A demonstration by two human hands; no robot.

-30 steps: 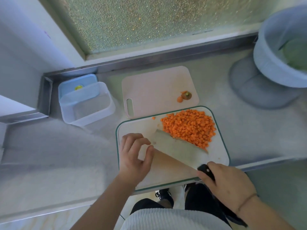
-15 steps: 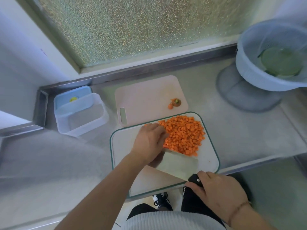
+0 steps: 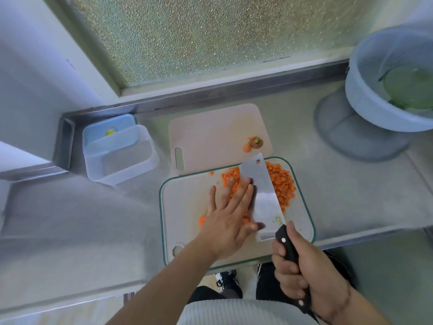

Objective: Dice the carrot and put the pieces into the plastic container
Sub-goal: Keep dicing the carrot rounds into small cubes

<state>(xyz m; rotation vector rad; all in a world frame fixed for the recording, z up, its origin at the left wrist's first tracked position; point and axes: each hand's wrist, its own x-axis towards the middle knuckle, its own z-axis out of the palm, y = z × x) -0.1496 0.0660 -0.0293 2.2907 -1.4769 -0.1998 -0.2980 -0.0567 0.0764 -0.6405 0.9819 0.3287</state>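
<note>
We are looking down on the green-rimmed cutting board (image 3: pixel 187 207), and everything here can be placed from it. Our left hand (image 3: pixel 228 216) lies flat on the board with its fingers straight and slightly spread, palm down on the near-left part of the diced carrot (image 3: pixel 282 184), the fingertips reaching into the orange pile. Right beside that hand, touching its little-finger side, stands the cleaver (image 3: pixel 262 193), its broad steel blade tilted up on the board and splitting the pile, so we see dice on both sides of the steel. Our right hand (image 3: pixel 302 275) is wrapped tightly round the cleaver's black handle at the board's near-right corner, thumb laid along the top. A few loose orange bits sit on the board's left part, one just by the left wrist.

The plastic container (image 3: pixel 121 160) stands well to the left of the board, beyond its far-left corner, clear-walled, and we see no carrot in it; it rests on its blue lid (image 3: pixel 103 127), which peeks out behind it. Just behind the board, with the board's far edge overlapping it, lies a pink cutting board (image 3: pixel 210 137), and on its right part sit the carrot top (image 3: pixel 256 142) and a small orange stub next to it. Far to the right of the board, at the counter's back, a pale blue colander bowl (image 3: pixel 365 102) holds something green. All of it rests on the steel counter (image 3: pixel 82 219).
</note>
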